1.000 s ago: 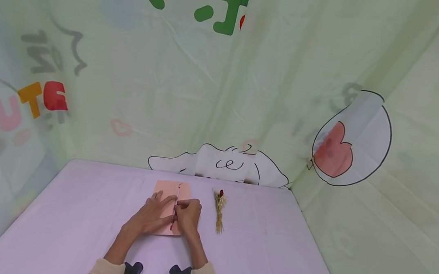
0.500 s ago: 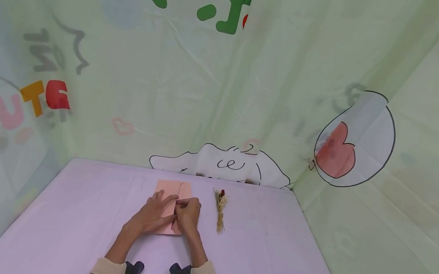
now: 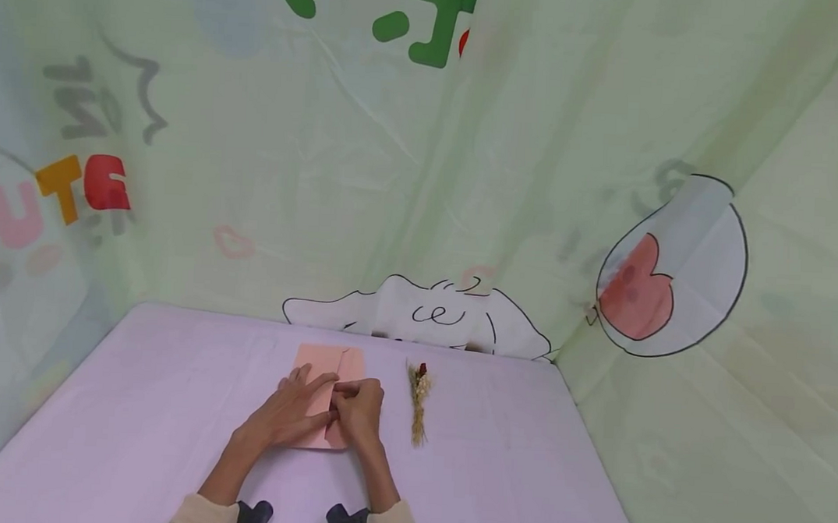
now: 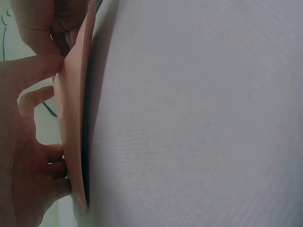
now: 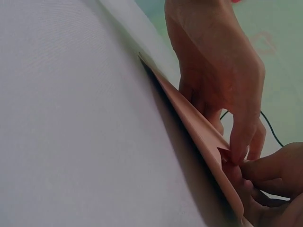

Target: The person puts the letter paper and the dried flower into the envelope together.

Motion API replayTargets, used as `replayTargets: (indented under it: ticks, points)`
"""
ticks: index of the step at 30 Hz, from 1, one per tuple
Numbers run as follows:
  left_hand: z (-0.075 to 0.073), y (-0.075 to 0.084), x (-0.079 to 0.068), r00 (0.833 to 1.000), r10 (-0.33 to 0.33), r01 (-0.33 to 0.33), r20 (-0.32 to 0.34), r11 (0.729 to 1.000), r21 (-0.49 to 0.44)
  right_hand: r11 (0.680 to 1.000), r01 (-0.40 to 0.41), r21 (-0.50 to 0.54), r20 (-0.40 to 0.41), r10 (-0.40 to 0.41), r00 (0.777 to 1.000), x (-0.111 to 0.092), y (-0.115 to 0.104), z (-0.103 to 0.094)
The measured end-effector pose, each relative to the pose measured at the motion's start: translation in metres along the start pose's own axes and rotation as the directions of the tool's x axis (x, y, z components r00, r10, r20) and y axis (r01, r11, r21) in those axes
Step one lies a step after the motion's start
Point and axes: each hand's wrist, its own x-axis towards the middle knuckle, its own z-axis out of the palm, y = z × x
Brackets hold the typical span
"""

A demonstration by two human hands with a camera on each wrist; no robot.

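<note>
A pink envelope [image 3: 322, 357] lies on the table, with a lengthwise seam right of its middle. My left hand [image 3: 293, 414] rests on it with fingers spread, thumb and index fingertip at the seam. From the right, my right hand [image 3: 360, 407] has its fingers bent and pinches the flap edge at the seam. In the left wrist view, the left fingertips press the envelope [image 4: 73, 113] near its edge. Both hands' fingertips meet at the envelope [image 5: 189, 120] in the right wrist view, where the edge stands slightly raised and dark red shows inside.
A small bunch of dried flowers [image 3: 418, 402] with one red bloom lies right of the envelope. The table [image 3: 515, 468] has a pale lilac cover. Printed curtains [image 3: 289, 170] stand behind and at the sides. Black wrist devices [image 3: 255, 516] sit by the sleeves.
A white strip with red ends showed along the envelope's seam a second ago; now the seam is a thin line. Both hands have stayed almost in place.
</note>
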Motion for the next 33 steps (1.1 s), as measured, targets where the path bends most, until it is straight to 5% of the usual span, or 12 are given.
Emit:
replayTargets:
  ticks: [3,7,15,19,33]
  points:
    - [0.0,0.0,-0.002,1.0,-0.018,0.018,0.018,1.0,-0.003,0.998,0.065,0.001,-0.047,-0.065,0.997,0.002,0.013,-0.006]
    - [-0.001,0.0,-0.003,0.999,-0.027,0.027,0.03,1.0,0.009,0.986,0.142,-0.086,-0.214,-0.157,0.964,0.011,0.035,-0.021]
    - [-0.001,-0.001,-0.006,1.0,-0.015,0.015,0.026,1.0,-0.006,0.973,-0.101,-0.206,-0.486,-0.012,0.874,0.015,0.035,-0.067]
    - [-0.003,-0.002,-0.008,1.0,-0.009,0.009,0.021,1.0,-0.021,0.952,-0.203,-0.228,-0.559,0.042,0.828,0.013,0.043,-0.079]
    - [-0.003,0.0,-0.003,1.0,0.008,-0.007,0.025,0.999,-0.034,0.937,-0.248,-0.245,-0.545,0.079,0.835,0.013,0.056,-0.087]
